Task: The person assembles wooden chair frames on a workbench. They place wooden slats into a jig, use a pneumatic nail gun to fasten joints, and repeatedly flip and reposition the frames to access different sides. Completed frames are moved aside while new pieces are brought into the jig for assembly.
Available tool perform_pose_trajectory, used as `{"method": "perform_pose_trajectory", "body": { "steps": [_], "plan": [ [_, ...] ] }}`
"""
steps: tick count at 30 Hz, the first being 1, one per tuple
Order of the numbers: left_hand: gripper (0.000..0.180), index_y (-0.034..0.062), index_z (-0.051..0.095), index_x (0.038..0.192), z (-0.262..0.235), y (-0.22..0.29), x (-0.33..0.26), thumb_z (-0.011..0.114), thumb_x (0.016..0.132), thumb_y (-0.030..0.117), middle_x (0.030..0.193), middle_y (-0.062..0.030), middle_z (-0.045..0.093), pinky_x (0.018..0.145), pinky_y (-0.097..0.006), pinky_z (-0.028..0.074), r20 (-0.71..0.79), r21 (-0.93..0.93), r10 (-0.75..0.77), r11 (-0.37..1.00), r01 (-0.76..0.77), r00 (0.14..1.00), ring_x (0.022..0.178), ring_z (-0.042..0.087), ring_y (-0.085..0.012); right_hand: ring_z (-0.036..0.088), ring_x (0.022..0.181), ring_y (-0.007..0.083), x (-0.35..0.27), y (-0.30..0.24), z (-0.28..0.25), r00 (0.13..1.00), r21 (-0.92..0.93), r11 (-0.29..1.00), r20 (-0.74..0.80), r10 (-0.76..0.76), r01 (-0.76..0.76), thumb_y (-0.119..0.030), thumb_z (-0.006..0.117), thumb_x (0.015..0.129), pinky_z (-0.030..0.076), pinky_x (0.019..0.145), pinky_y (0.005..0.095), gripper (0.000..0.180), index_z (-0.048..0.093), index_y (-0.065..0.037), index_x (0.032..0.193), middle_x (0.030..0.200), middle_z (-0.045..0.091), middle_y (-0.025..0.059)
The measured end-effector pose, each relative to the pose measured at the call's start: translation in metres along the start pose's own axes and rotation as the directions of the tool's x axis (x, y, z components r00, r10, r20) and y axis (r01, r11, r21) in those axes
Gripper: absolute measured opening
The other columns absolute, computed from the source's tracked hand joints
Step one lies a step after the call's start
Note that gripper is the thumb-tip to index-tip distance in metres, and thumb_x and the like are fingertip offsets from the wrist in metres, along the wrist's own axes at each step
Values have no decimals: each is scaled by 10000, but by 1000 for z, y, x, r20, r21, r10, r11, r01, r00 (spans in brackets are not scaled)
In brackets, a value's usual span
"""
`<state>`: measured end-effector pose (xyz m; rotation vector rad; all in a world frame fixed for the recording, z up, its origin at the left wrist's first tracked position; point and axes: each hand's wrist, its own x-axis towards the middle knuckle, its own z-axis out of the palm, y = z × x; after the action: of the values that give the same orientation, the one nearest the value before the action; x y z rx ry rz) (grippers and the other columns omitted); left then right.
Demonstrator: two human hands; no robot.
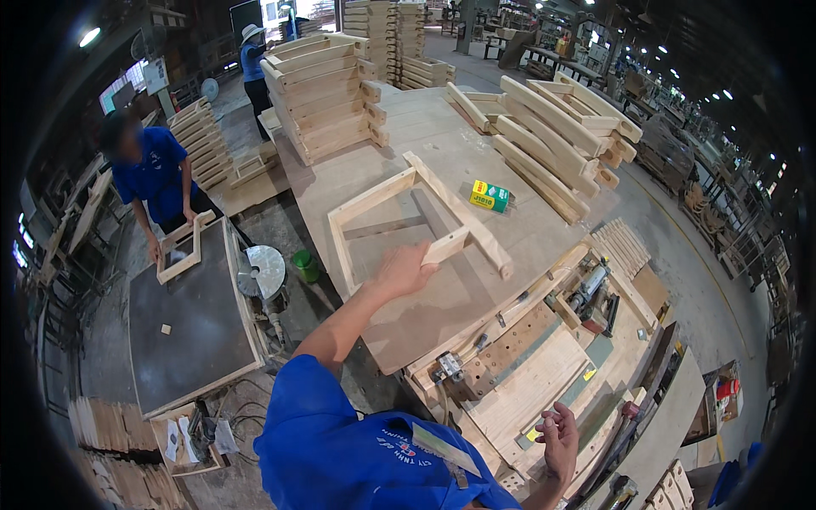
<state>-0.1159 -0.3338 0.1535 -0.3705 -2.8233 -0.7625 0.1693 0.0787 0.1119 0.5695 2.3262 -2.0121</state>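
My left hand [403,270] is closed around the near rail of a pale wooden frame [374,197], a four-sided piece with one longer bar whose ends stick out past the corners. The frame is held tilted over the board-topped table [340,204], its shadow falling on the surface. Lower right, my right hand [558,444] hovers by the wooden jig bench [531,370], fingers curled toward the thumb; whatever they may pinch is too small to make out. A clamping cylinder [590,287] is mounted on that bench beyond the hand.
Stacked wooden frames [327,102] stand at the table's far left, more frames [552,136] at its far right. A yellow-green box [490,196] lies near the held frame. Left, a co-worker [157,174] handles a small frame at a dark-topped table [191,314]; another person [253,68] stands farther back.
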Motion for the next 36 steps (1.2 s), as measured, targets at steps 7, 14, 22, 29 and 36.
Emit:
{"method": "perform_pose_trajectory", "body": {
  "steps": [7, 14, 22, 29, 36],
  "plan": [
    [476, -5, 646, 1057, -70, 2, 45, 842, 922, 407, 799, -110, 727, 620, -416, 565, -313, -677, -188, 732, -80, 931, 684, 714, -267, 678, 910, 129, 12, -5, 27, 1000, -56, 998, 7, -26, 26, -302, 758, 1029, 550, 732, 272, 584, 544, -26, 1497, 1174, 700, 72],
    [231, 151, 625, 1006, -108, -92, 52, 786, 996, 316, 693, 8, 583, 491, -277, 524, 6, -997, -299, -78, -18, 954, 583, 583, -109, 656, 929, 151, 17, -3, 45, 997, -117, 993, 78, 19, -9, -267, 737, 1015, 571, 738, 310, 559, 564, -40, 1496, 1203, 701, 97],
    [135, 174, 646, 1003, -33, -143, 26, 702, 1044, 290, 749, 19, 592, 458, -259, 519, 295, -859, -73, -456, 231, 953, 585, 568, -103, 635, 913, 133, 31, -15, 49, 998, -190, 980, 14, 64, -60, -219, 731, 1020, 560, 714, 300, 535, 567, -20, 1488, 1183, 709, 90],
    [250, 46, 671, 1045, -22, -205, 28, 702, 1003, 291, 767, -13, 620, 487, -294, 561, 444, -871, -433, -7, 490, 784, 612, 616, -125, 650, 968, 162, 39, -9, 60, 994, -214, 974, 70, 88, -71, -232, 750, 1015, 565, 835, 324, 554, 577, -13, 1494, 1231, 714, 134],
    [353, -34, 712, 1087, -21, -217, 46, 713, 973, 300, 938, -202, 746, 803, -517, 597, -297, 349, -228, 878, 328, 927, 805, 725, -407, 670, 1001, 193, 40, -1, 62, 989, -251, 961, 58, 132, -114, -249, 754, 1013, 576, 858, 351, 566, 577, -14, 1495, 1235, 722, 152]
  ]
}}
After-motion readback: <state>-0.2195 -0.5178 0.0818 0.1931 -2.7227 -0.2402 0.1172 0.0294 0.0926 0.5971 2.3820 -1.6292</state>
